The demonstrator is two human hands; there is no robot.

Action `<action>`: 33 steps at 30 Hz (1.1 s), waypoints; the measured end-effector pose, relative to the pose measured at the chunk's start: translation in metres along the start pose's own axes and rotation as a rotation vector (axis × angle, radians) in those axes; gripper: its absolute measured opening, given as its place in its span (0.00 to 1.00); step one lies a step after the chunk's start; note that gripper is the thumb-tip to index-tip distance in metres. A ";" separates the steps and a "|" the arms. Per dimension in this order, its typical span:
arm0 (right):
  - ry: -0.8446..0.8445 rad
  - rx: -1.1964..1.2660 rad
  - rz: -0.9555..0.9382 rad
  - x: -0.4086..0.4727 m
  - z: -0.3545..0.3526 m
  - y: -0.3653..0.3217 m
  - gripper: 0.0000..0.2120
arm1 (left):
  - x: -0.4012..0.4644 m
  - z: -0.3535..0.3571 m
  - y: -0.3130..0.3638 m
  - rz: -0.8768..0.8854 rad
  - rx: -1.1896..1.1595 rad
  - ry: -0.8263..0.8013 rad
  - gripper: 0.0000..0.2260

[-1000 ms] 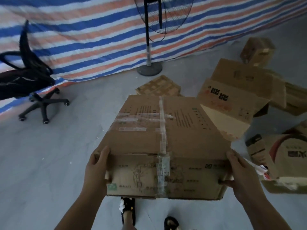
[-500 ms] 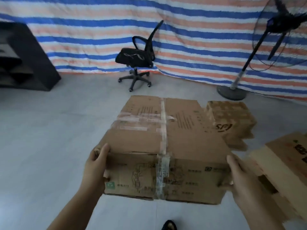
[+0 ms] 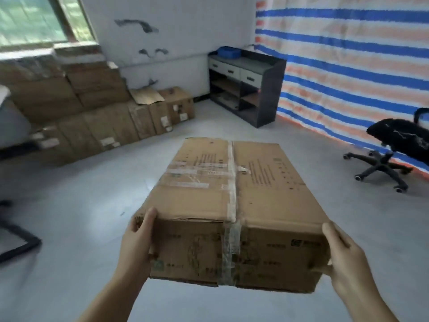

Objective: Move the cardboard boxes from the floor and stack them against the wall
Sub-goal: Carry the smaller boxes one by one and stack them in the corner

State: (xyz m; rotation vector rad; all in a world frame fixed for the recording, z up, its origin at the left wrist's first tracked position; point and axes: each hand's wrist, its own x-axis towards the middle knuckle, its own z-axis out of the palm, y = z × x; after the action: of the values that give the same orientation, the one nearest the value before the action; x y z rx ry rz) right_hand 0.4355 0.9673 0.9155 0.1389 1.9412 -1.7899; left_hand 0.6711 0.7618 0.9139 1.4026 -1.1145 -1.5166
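I carry a long taped cardboard box (image 3: pixel 232 196) in front of me, off the floor. My left hand (image 3: pixel 137 240) grips its near left corner, thumb on the top edge. My right hand (image 3: pixel 343 254) grips its near right corner the same way. A stack of cardboard boxes (image 3: pixel 92 112) stands against the white wall (image 3: pixel 176 26) at the far left, under a window, two to three layers high.
A dark shelf unit with drawers (image 3: pixel 246 84) stands in the far corner. A black office chair (image 3: pixel 390 145) is at the right by the striped tarp (image 3: pixel 348 61). A dark frame (image 3: pixel 16 238) lies at the left edge. Grey floor (image 3: pixel 81 205) stretches between me and the stack.
My view has swung left: the fan and the loose boxes on the floor have left the frame, and the wall with its stack and the shelf unit came in. Both hands keep their hold.
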 end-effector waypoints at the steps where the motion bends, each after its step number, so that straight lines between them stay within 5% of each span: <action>1: -0.042 -0.017 -0.009 -0.004 0.028 0.000 0.19 | 0.011 -0.024 0.004 0.015 -0.023 0.050 0.12; 12: -0.386 -0.124 -0.116 0.004 0.243 -0.014 0.17 | 0.118 -0.145 0.023 0.063 -0.161 0.374 0.16; 33: -0.403 -0.249 -0.153 0.330 0.555 -0.151 0.20 | 0.501 0.052 0.129 -0.005 -0.257 0.387 0.15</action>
State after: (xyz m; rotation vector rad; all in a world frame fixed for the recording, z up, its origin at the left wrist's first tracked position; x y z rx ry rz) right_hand 0.2445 0.3319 0.9051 -0.4323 1.8905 -1.5035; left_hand 0.5700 0.2535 0.8779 1.4387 -0.6560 -1.2676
